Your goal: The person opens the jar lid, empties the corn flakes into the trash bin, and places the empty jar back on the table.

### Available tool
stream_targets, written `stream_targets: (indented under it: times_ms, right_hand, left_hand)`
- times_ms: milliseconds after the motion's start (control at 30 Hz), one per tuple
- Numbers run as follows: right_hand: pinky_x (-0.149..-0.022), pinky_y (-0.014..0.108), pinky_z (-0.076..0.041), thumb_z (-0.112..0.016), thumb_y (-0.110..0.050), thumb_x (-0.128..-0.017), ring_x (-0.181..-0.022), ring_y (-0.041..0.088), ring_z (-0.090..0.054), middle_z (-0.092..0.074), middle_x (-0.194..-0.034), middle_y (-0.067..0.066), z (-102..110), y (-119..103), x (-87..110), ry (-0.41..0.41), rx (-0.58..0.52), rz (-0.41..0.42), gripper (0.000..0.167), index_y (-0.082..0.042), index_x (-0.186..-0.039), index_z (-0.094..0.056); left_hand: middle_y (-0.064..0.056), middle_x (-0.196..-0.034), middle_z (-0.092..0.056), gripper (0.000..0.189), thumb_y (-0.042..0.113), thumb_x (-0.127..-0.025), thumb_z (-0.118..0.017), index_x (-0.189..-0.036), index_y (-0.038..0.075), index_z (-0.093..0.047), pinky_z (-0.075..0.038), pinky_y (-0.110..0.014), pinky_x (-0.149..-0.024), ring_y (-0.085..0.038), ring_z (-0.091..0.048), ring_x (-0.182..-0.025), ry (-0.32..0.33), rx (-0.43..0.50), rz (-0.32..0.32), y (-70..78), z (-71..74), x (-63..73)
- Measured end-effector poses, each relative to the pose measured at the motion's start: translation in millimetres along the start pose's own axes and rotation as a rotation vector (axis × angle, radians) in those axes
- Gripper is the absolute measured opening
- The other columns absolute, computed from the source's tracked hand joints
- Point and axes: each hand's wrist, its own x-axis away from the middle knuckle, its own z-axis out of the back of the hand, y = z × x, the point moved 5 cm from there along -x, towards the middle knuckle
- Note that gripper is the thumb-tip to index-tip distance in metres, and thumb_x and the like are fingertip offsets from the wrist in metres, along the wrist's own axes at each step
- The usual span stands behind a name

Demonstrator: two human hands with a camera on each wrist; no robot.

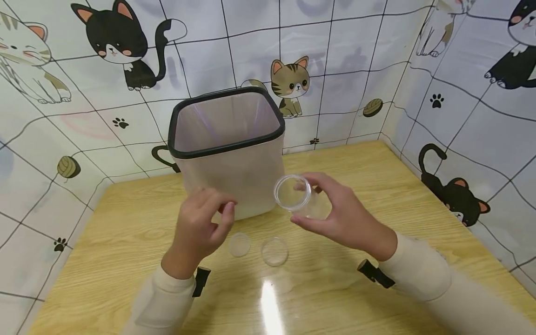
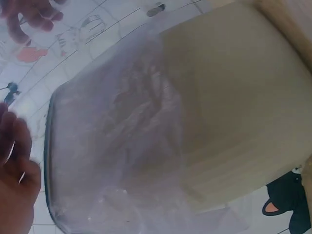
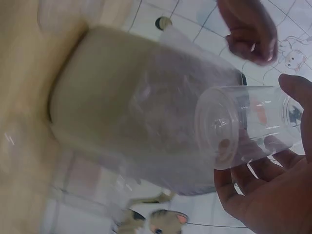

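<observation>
My right hand [image 1: 341, 211] grips a clear plastic jar [image 3: 265, 124] between the thumb on one side and the fingers on the other. The jar is tilted, its round open mouth towards the head camera, and looks see-through with nothing inside. To its left, my left hand [image 1: 205, 221] is raised in front of the bin, fingers curled and thumb tip close to the index finger; nothing shows between them. Below the hands, two clear round discs lie flat on the table, a smaller disc [image 1: 239, 244] and a larger disc [image 1: 274, 251].
A pale bin [image 1: 234, 181] with a black rim stands behind the hands, a thin see-through liner [image 2: 131, 112] hanging over its outside. The wooden table [image 1: 335, 288] meets cat-patterned sheets [image 1: 251, 42] at the back and sides.
</observation>
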Motion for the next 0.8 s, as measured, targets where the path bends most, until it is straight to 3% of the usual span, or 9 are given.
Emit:
stream_targets:
  times_ms: [133,267,433,500,600,800]
  right_hand:
    - [-0.092,0.038,-0.05,-0.085,-0.027,-0.079,-0.105,0.01,-0.06,-0.066,-0.118,-0.008,-28.3,6.5,13.9,-0.095,-0.1,-0.045,0.065,-0.018,-0.134,-0.053]
    - [-0.093,0.038,-0.049,-0.085,-0.029,-0.079,-0.104,0.011,-0.059,-0.064,-0.117,-0.013,-55.3,10.1,24.7,-0.204,-0.19,-0.064,0.064,-0.025,-0.133,-0.051]
    - [-0.091,0.035,-0.05,-0.085,-0.031,-0.079,-0.1,0.013,-0.062,-0.065,-0.114,-0.014,-78.2,10.9,35.0,-0.33,-0.267,-0.099,0.063,-0.022,-0.131,-0.051]
    - [-0.091,0.033,-0.05,-0.085,-0.032,-0.079,-0.101,0.013,-0.063,-0.065,-0.113,-0.015,-83.9,10.5,38.0,-0.374,-0.286,-0.114,0.063,-0.02,-0.131,-0.051]
    - [-0.093,0.032,-0.05,-0.084,-0.033,-0.079,-0.104,0.015,-0.065,-0.067,-0.112,-0.012,-90.4,10.3,42.9,-0.436,-0.316,-0.131,0.065,-0.018,-0.132,-0.05]
    - [-0.095,0.029,-0.049,-0.084,-0.032,-0.08,-0.106,0.018,-0.065,-0.069,-0.117,-0.003,-101.0,11.4,49.9,-0.507,-0.355,-0.145,0.065,-0.017,-0.132,-0.048]
  left_hand:
    - [0.005,-0.073,-0.063,0.023,0.02,-0.099,-0.051,-0.085,0.012,-0.067,-0.048,-0.028,-0.062,-0.01,-0.058,-0.065,-0.316,0.004,0.029,-5.2,-21.7,18.2]
    - [0.005,-0.088,-0.067,0.006,0.018,-0.094,-0.064,-0.094,0.015,-0.069,-0.053,-0.029,-0.074,-0.012,-0.062,-0.082,-0.546,-0.012,0.135,-15.1,-40.1,40.5]
    - [0.0,-0.111,-0.065,0.032,0.034,-0.09,-0.073,-0.117,0.018,-0.067,-0.053,-0.045,-0.088,-0.023,-0.061,-0.109,-0.833,-0.109,0.303,-24.1,-57.4,65.0]
    - [-0.004,-0.119,-0.064,0.046,0.042,-0.087,-0.075,-0.125,0.019,-0.064,-0.053,-0.051,-0.086,-0.027,-0.06,-0.114,-0.913,-0.16,0.357,-24.9,-59.8,72.0]
    - [-0.008,-0.126,-0.062,0.06,0.048,-0.082,-0.078,-0.132,0.02,-0.061,-0.052,-0.056,-0.079,-0.032,-0.06,-0.118,-0.975,-0.214,0.422,-24.2,-60.0,77.5]
    - [-0.009,-0.12,-0.064,0.07,0.051,-0.072,-0.083,-0.13,0.02,-0.06,-0.052,-0.056,-0.068,-0.035,-0.065,-0.099,-1.086,-0.275,0.522,-25.0,-60.5,85.9]
